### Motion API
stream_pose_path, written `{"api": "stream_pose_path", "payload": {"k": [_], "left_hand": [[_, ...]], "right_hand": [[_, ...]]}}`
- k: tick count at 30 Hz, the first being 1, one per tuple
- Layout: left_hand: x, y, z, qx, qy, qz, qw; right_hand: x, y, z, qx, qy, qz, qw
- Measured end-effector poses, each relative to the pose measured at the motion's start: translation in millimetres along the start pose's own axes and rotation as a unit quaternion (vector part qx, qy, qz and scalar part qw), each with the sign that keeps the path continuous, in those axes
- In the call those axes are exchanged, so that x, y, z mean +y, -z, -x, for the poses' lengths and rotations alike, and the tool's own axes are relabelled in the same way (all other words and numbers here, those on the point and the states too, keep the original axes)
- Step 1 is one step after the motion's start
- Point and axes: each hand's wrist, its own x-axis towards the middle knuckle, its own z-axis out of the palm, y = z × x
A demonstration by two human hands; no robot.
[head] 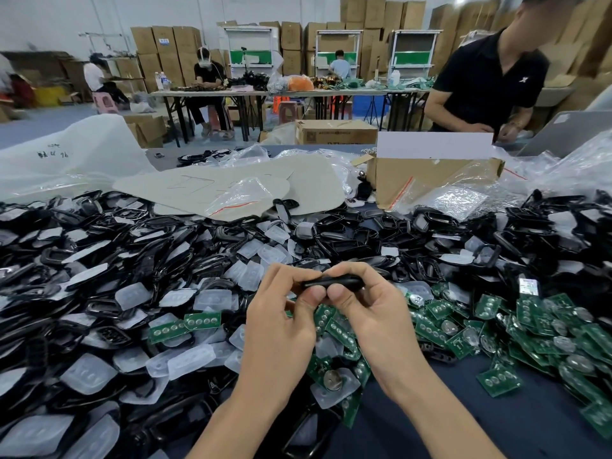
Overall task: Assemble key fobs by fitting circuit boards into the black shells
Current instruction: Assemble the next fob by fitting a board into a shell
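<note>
Both hands hold one black key fob shell (334,281) edge-on above the table. My left hand (281,323) pinches its left end between thumb and curled fingers. My right hand (367,309) grips the right end, thumb underneath. Whether a board sits inside the shell is hidden. A big heap of black shells (139,260) mixed with translucent button pads (132,294) covers the table's left and middle. Green circuit boards (530,326) lie piled to the right, and a few more lie under my hands.
A cardboard box (430,180) with clear zip bags stands beyond the heap, beside a flat beige sheet (231,183) and white plastic bags. A person in a black shirt (486,84) stands at the far right of the table. Bare blue tabletop (463,422) shows at the near right.
</note>
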Motion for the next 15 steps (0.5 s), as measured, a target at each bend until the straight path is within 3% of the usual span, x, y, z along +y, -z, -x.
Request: {"api": "stream_pose_path", "payload": {"k": [7,15], "left_hand": [[-2.2,2.1,-2.0,-0.04,-0.013,-0.018,0.999],[-8.9,1.4,-2.9,-0.021,-0.025,-0.04,0.999]], "right_hand": [[-1.6,2.0,-1.3,0.013,0.014,-0.013,1.0],[4.6,-0.9,-1.4,0.0,0.02,0.011,1.0]]}}
